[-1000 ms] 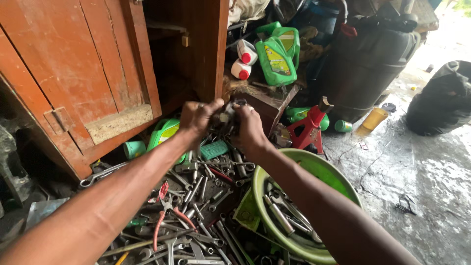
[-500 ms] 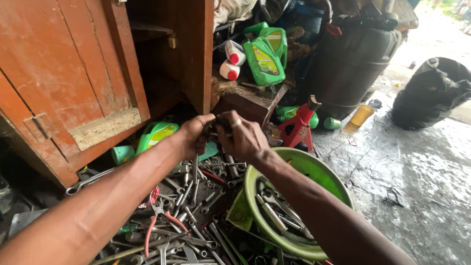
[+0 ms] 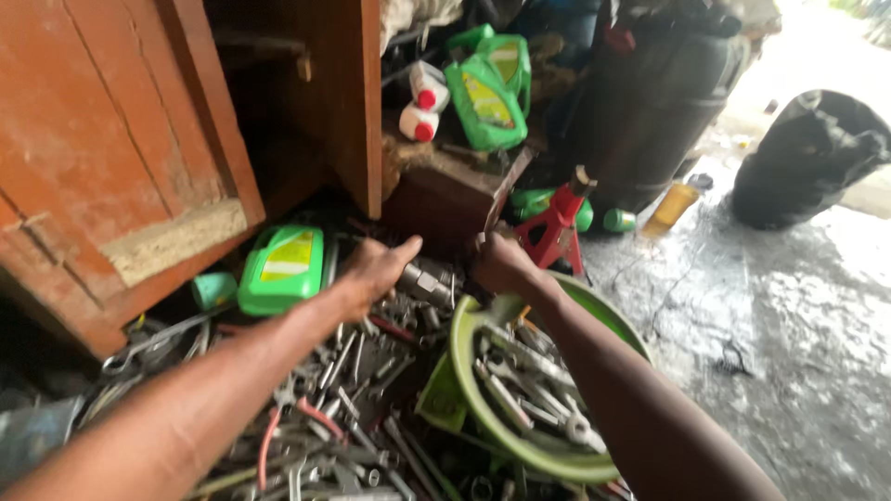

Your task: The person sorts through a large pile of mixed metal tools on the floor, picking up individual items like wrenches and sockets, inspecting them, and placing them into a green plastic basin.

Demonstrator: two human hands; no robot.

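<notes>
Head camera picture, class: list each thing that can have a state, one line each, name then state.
Left hand: gripping a metal socket.
Right hand: closed on a flat metal bar.
Wooden cabinet door: open.
Green basin: upright, holding tools.
Green oil jug: lying flat.
Red jack stand: upright.

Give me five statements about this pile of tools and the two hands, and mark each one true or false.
1. The left hand holds a grey metal part. True.
2. The round green plastic basin is empty. False: metal wrenches lie in it.
3. A red metal jack stand stands behind the right hand. True.
4. The green plastic oil jug beside the left hand stands upright. False: it lies on its side on the floor.
5. The brown wooden cabinet door is on the right of the view. False: it is on the left.
</notes>
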